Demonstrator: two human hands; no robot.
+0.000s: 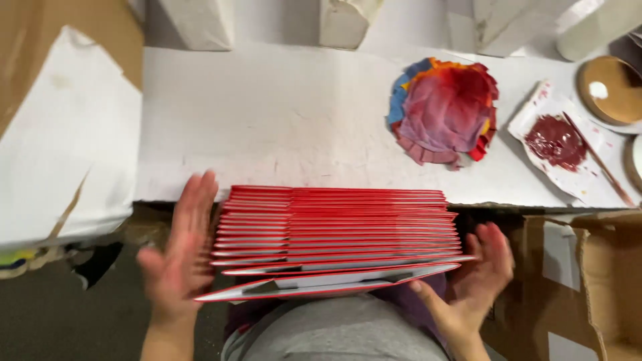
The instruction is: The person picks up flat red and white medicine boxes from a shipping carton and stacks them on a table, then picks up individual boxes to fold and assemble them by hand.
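White tabletop (267, 113) filling the upper frame, I am bracing a stack of red-edged cards (338, 234) between my spread left hand (180, 257) and right hand (478, 274), squaring it.

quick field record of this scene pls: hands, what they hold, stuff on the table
left hand: open, flat against the left end of the stack, blurred
right hand: open, cupping the right end
stack of red-edged cards: held between both hands, on the lap at the table edge
white table: worn surface
cloth pile: red, purple, blue, orange
paper with red paste: thin stick lying across it
cardboard box: lower right
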